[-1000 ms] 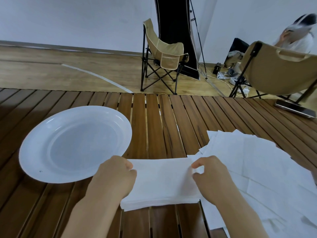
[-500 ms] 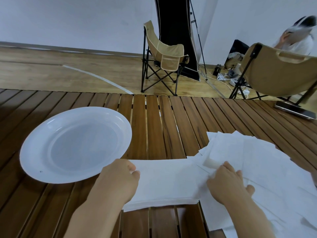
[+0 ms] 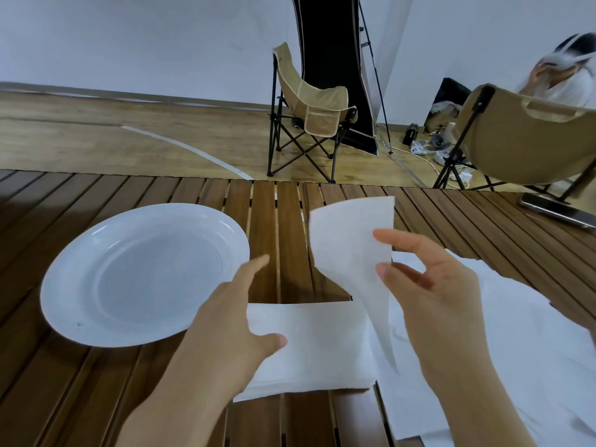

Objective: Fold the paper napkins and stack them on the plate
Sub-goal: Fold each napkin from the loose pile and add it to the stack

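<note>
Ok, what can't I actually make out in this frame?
- Head view: how many sheets the folded napkin stack holds; the left hand covers its left end.
- How far the loose napkin pile extends; the right hand and the frame's right and bottom edges cut it off.
- Lower corner of the lifted napkin: motion-blurred.
- Dark speck on the plate rim: too small.

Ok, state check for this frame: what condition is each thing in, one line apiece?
plate: on the table, nothing on it.
lifted napkin: unfolded, held up off the table.
folded napkins: stacked flat on the table, not on the plate.
loose napkins: spread unfolded at the right.
right hand: pinching the lifted napkin.
left hand: open over the folded napkins.
</note>
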Available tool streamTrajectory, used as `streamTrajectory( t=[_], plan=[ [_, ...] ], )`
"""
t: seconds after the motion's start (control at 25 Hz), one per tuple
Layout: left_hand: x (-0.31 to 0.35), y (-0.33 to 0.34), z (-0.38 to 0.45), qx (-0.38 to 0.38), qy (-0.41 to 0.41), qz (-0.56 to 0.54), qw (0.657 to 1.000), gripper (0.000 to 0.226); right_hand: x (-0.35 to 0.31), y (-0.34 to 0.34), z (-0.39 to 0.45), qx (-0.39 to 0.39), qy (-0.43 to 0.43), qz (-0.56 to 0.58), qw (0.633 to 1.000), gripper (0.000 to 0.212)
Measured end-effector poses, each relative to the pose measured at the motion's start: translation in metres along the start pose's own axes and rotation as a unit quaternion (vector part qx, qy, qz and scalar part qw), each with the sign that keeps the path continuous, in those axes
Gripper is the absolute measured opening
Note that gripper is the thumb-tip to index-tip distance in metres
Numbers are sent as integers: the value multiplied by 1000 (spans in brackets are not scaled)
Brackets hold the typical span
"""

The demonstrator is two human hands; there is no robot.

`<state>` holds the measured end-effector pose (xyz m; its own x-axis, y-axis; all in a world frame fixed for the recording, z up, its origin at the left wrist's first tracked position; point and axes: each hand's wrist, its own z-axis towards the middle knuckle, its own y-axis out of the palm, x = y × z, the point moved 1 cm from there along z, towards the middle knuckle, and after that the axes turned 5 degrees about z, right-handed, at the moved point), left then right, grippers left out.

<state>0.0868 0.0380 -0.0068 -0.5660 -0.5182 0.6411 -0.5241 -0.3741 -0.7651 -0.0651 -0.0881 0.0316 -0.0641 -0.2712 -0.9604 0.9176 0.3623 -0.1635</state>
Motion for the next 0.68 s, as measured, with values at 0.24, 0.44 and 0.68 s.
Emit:
streamTrajectory(
  t=[0.24,0.44,0.68],
  plan=[
    [7,-8,3,-20,33,-203,978,119,-11,-8,-2,-18,113,305,945,36],
    [7,-11,4,-14,37,-244,969,59,-7,-15,1,-20,164,214,963,26],
    [1,-15,6,91,5,-219,972,11,18,-10,3,-90,182,190,961,39]
  ],
)
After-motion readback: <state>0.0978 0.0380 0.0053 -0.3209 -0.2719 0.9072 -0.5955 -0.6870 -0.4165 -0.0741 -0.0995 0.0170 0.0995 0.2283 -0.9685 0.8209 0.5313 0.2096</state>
